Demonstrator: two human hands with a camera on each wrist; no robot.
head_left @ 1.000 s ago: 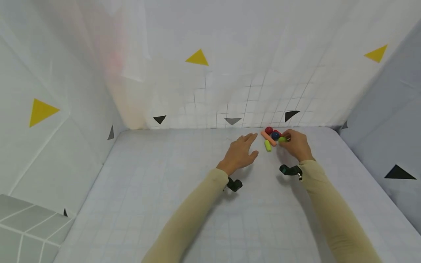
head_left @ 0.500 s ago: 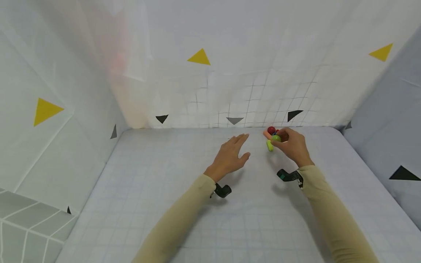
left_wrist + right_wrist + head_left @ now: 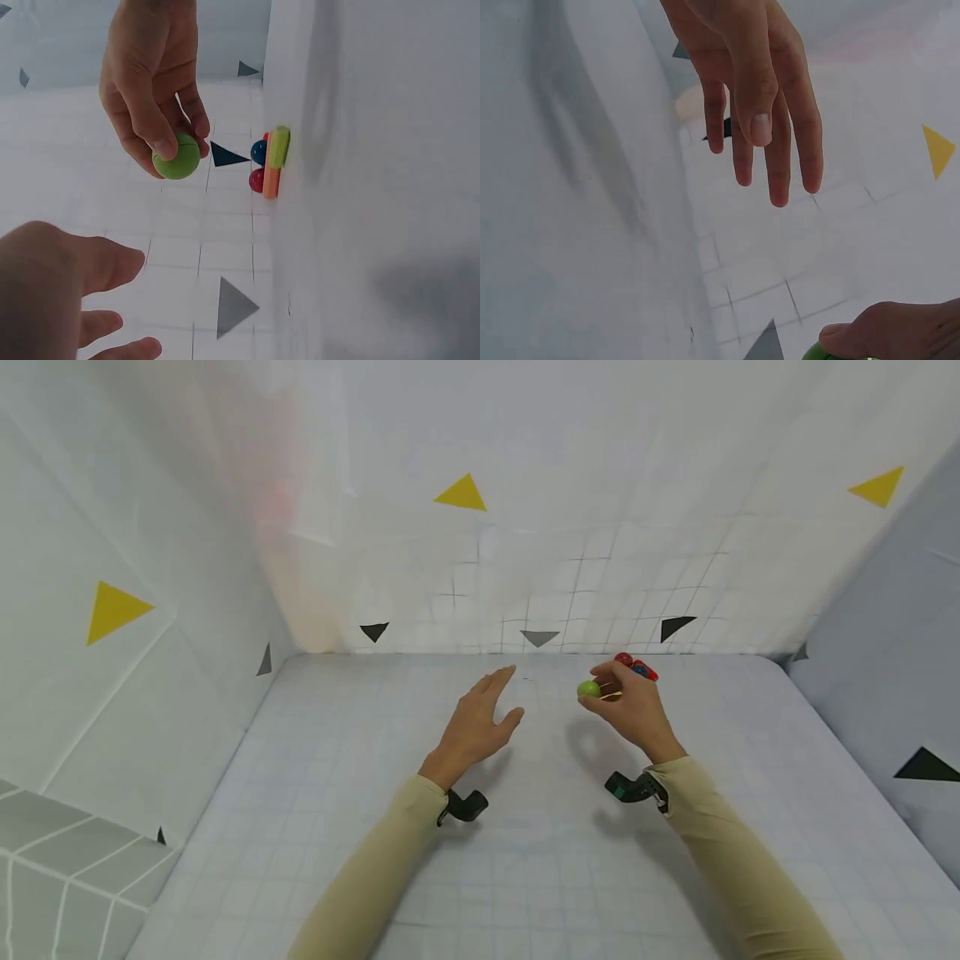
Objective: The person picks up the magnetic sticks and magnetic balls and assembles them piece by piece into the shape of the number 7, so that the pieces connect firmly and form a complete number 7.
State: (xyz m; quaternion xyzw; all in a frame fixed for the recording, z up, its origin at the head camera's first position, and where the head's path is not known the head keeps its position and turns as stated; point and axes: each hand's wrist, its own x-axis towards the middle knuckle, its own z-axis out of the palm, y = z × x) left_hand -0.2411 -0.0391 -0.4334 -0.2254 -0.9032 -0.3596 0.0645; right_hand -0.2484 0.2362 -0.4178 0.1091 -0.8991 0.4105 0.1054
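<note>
My right hand (image 3: pixel 600 687) pinches a green ball (image 3: pixel 588 689) between thumb and fingertips, lifted above the white gridded surface (image 3: pixel 525 827). The left wrist view shows the same green ball (image 3: pixel 176 156) under the right hand's fingertips (image 3: pixel 161 142). Behind the hand, by the back wall, lie a red ball (image 3: pixel 622 658), a blue ball (image 3: pixel 640 669) and a red piece; the left wrist view also shows an orange stick (image 3: pixel 271 180) and a yellow-green stick (image 3: pixel 280 146) there. My left hand (image 3: pixel 504 695) hovers open to the left of the ball, fingers straight, holding nothing.
White cloth walls with yellow and black triangles close in the surface at the back (image 3: pixel 480 568), left and right. A grey tiled patch (image 3: pixel 60 877) shows at the lower left. A small dark camera mount sits under each wrist.
My right hand has lifted the green ball away from the pile and carried it left and toward me. My left hand has drawn back to the left, still open.
</note>
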